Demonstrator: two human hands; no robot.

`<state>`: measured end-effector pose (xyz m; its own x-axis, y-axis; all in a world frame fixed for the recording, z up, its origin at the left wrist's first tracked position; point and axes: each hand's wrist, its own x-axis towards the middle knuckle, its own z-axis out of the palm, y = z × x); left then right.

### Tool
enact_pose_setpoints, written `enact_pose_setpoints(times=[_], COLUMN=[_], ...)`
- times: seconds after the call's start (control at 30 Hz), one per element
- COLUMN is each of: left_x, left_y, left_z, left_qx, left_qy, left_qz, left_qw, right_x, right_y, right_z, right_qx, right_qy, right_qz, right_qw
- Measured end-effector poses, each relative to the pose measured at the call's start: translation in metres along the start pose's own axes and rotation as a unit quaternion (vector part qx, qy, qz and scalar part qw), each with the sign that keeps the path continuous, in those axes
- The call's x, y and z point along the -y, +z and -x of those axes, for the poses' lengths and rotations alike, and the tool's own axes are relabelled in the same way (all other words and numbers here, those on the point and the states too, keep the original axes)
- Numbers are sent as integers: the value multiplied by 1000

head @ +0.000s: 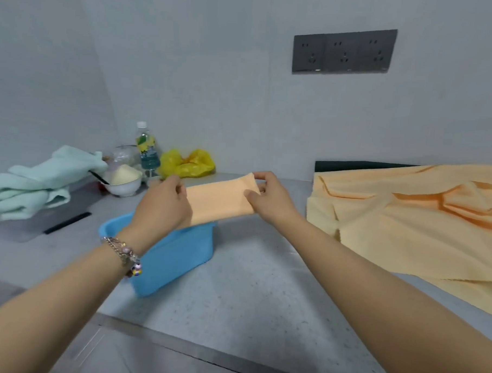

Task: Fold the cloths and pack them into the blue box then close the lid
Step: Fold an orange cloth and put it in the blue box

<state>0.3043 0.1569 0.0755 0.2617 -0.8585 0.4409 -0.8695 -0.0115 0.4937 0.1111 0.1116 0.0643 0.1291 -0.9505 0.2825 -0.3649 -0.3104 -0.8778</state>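
Note:
A folded orange cloth (220, 200) is stretched flat in the air between my hands, just above the far end of the blue box (168, 256). My left hand (165, 204) pinches its left end and my right hand (267, 195) pinches its right end between thumb and fingers. The blue box stands open on the grey counter, its inside mostly hidden by my left wrist and the cloth. No lid is in view. Loose orange cloths (412, 221) lie spread and rumpled on the counter at the right.
A mint-green towel (33, 185) is heaped at the left. A white bowl (123, 185), a plastic bottle (147, 151) and a yellow bag (186, 164) stand at the back by the wall. The counter's front edge (204, 351) runs below my arms.

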Motion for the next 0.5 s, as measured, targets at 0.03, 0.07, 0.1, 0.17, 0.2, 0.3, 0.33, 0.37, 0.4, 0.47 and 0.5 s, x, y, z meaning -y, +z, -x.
enact_pose_setpoints(times=[0.03,0.07,0.1,0.17,0.2,0.3,0.33,0.37,0.4,0.47,0.5], left_x=[10,19,25,39,46,62,66,69,72,77,78], left_y=[-4,-7,-9,-12,-13,-14,-14,-13,-13,-11,-11], left_z=[-3,-4,-4,-4,-4,-1,-1,0,1,3,3], left_qx=[-7,-16,-21,-28,-29,-18,-9,2,16,32,28], left_qy=[-11,-19,-27,-50,-63,-96,-113,-129,-141,-152,-150], left_qz=[-8,-16,-29,-77,-103,-141,-145,-137,-120,-74,-53], left_qw=[1000,1000,999,995,992,985,983,982,983,985,987], right_x=[3,5,5,6,6,4,4,2,1,0,-2], right_y=[13,23,31,48,57,78,84,88,91,98,99], right_z=[-9,-15,-19,-27,-31,-37,-39,-40,-40,-41,-41], right_qx=[8,15,20,34,40,50,53,58,63,66,61], right_qy=[3,9,12,19,24,28,32,35,37,40,39], right_qz=[-14,-25,-36,-52,-56,-43,-33,-29,-26,-14,-3], right_qw=[1000,1000,999,998,997,997,998,997,997,997,997])
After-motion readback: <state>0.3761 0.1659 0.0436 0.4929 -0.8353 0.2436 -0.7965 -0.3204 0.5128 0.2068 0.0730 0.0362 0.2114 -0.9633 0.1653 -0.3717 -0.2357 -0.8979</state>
